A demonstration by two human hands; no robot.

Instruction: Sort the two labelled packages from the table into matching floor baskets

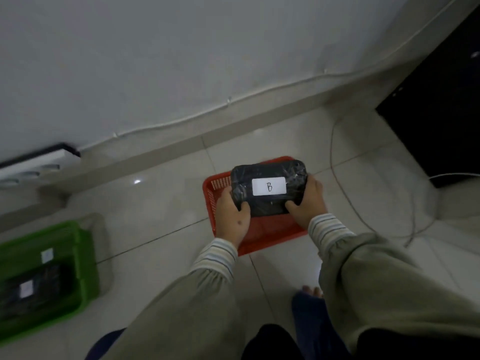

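Observation:
A black wrapped package (268, 201) with a white label reading "B" is held above the red basket (272, 236) on the floor. My left hand (232, 216) grips its left end and my right hand (307, 201) grips its right end. At the lower left stands a green basket (78, 253) with a white tag on its inner wall. Inside it lies a second black package (36, 289) with a white label that is too blurred to read.
A white wall and skirting run behind the baskets, with a cable along them. Loose cables (345, 193) trail over the tiled floor to the right of the red basket. A dark cabinet (441, 105) stands at the right. My foot (309, 305) is near the bottom.

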